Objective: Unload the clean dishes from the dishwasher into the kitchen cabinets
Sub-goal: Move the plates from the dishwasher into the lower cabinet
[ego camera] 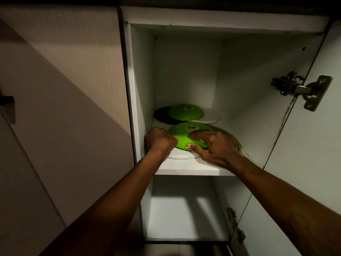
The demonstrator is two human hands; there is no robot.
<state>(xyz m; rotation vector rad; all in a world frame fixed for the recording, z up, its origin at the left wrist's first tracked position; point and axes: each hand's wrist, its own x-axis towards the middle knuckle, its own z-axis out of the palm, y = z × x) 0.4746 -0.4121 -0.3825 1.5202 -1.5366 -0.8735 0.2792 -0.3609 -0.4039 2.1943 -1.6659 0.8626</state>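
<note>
An upturned front green plate (181, 134) is being held at the front edge of the upper shelf (184, 171) of an open cabinet (142, 71), left of centre. It is being borne on a white plate (181, 156) lying flat on that shelf and overhanging its front edge slightly. The left rim of the front green plate is being gripped by the left hand (158, 138), whose grip is being kept narrow, with the fingers curled round the rim. The near rim is being pinched by the right hand (215, 146): the thumb is being pressed against the edge while the fingers are being laid over the top. A label (191, 128) is being shown on the plate's base ring. A dull brownish plate (230, 138) is being partly covered by the right hand, just beside the green one toward the shelf's right edge. At the shelf's back edge a rear green plate (185, 112), also upturned, is being carried across a black plate (162, 115) on the left and a rear white plate (212, 116) on the right. The cabinet door (313, 163) is being held open at the right by an upper hinge (302, 89) and a lower hinge (236, 226).
</note>
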